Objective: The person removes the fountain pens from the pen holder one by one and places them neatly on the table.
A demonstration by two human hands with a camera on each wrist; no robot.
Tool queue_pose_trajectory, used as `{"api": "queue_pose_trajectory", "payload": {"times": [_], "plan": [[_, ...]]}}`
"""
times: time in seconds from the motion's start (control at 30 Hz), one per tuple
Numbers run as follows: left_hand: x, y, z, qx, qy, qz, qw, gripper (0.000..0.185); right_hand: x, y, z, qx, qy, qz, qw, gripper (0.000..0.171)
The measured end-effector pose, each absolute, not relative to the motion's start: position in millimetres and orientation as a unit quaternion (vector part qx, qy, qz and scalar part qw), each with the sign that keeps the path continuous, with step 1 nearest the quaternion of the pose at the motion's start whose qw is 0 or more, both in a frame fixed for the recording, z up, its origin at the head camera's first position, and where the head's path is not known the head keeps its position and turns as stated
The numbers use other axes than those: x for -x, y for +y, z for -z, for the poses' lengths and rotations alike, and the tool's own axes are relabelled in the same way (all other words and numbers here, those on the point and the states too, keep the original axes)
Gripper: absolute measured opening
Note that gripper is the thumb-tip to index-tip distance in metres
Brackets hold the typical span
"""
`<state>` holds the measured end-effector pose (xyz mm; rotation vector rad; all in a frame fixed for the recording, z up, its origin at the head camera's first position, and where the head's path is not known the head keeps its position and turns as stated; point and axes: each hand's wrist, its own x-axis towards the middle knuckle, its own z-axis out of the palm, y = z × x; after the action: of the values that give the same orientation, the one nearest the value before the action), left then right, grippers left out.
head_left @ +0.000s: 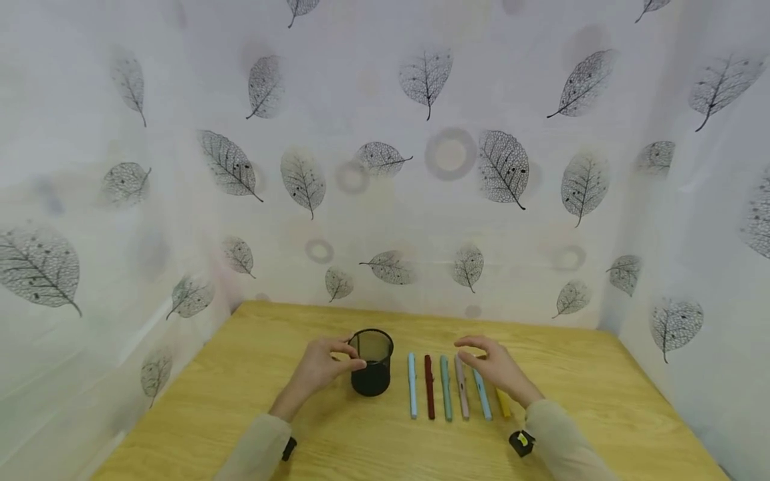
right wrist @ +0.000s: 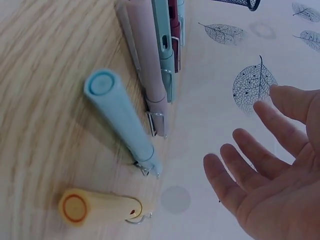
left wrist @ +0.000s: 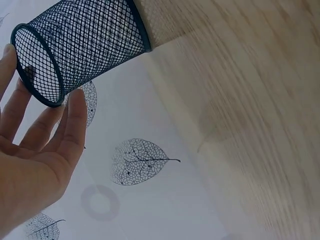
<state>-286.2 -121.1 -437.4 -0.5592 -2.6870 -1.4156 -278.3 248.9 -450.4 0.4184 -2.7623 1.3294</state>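
Note:
A black mesh pen cup (head_left: 370, 379) stands upright on the wooden table. My left hand (head_left: 325, 364) is at its left side, thumb and fingers spread close about the rim; the left wrist view shows the fingertips right at the rim of the cup (left wrist: 95, 42). To the right, several capped pens lie side by side: light blue (head_left: 412, 387), dark red (head_left: 430, 387), green (head_left: 446, 391), pink (head_left: 462, 391), another light blue (head_left: 483, 397) and yellow (head_left: 502, 403). My right hand (head_left: 494, 366) hovers over the pink and right-hand light blue pens, fingers apart, holding nothing.
White sheeting (head_left: 385, 220) printed with grey leaves surrounds the wooden table (head_left: 373, 447) at the back and both sides. A black device (head_left: 521, 442) with a yellow-green mark sits at my right wrist, and a dark one (head_left: 289, 448) at my left.

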Motion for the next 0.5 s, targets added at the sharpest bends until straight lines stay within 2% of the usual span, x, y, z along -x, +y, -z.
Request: {"api": "queue_pose_trajectory", "payload": {"times": [0.1,0.23,0.3,0.4,0.5], "plan": [[285.6,-120.2,439.2,0.186,-0.865,0.465,0.038,0.024,278.0,244.9,451.5,-0.137,-0.897,-0.42,0.031,0.036],[285.5,-119.2,439.0,0.178,-0.87,0.457,0.052,0.052,274.6,238.3,449.9,-0.131,-0.912,-0.387,0.046,0.04],[285.8,-119.2,438.0,0.167,-0.872,0.458,0.048,0.06,271.5,235.5,447.5,-0.123,-0.917,-0.375,0.053,0.041],[286.9,-119.6,437.0,0.148,-0.87,0.468,0.04,0.063,266.4,232.8,442.8,-0.115,-0.923,-0.362,0.06,0.044],[288.6,-119.4,436.9,0.136,-0.87,0.471,0.055,0.06,261.8,231.2,438.2,-0.107,-0.929,-0.349,0.061,0.048]]}}
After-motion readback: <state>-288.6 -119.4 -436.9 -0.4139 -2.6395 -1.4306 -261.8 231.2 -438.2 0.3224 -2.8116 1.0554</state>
